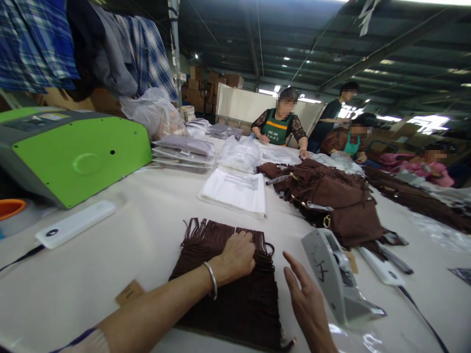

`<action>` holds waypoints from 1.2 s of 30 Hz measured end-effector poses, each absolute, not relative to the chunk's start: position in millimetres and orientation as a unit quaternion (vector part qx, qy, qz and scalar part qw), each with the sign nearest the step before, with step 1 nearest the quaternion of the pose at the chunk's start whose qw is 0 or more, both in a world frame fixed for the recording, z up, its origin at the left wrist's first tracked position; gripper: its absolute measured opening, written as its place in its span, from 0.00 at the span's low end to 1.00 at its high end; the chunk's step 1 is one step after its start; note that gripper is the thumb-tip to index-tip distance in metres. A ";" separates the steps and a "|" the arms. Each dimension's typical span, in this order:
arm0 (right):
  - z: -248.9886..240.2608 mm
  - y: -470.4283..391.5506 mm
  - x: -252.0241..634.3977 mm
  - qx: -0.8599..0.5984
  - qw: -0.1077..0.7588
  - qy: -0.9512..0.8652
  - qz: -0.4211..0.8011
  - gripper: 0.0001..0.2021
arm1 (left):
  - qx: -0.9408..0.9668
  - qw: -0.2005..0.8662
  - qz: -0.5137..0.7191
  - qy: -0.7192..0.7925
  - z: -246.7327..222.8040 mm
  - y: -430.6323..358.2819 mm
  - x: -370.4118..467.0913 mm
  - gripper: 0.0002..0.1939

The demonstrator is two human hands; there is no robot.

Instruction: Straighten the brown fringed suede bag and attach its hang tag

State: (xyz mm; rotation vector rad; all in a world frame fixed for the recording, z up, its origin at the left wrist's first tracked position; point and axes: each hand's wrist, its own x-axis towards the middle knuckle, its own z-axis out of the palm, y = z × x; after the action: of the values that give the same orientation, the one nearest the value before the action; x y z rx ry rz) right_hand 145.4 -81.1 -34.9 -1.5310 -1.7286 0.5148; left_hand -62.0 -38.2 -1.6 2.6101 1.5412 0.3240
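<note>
On the bench [140,245], a brown tag [129,292] lies by the left forearm. The left hand [238,255], fingers curled, presses on the upper part of the dark brown fringed bag [228,294], which lies flat. Just right of the bag, the right hand [307,299] is open and empty, beside a grey tape dispenser [336,279].

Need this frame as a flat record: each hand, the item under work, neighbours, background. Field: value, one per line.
left_hand: on the bag's fringe, fingers curled
right_hand: open, beside the bag, not touching
bag: dark brown, fringed, flat on table
right_side: tape dispenser
beyond_bag: white sheets
beyond_right: brown pile
left_side: green machine
background: person in green apron
</note>
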 end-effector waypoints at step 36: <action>-85.1 -79.4 56.1 -0.482 0.182 -0.855 0.061 0.33 | 0.796 -0.028 0.146 0.587 -4.2 -85.2 -192.1 0.06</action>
State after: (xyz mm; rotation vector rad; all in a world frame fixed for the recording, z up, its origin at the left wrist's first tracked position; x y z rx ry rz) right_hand 56.1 -79.4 -85.1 -1.3601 -2.4131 0.1726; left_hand -192.1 -85.2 -4.2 2.5471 1.8767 0.4681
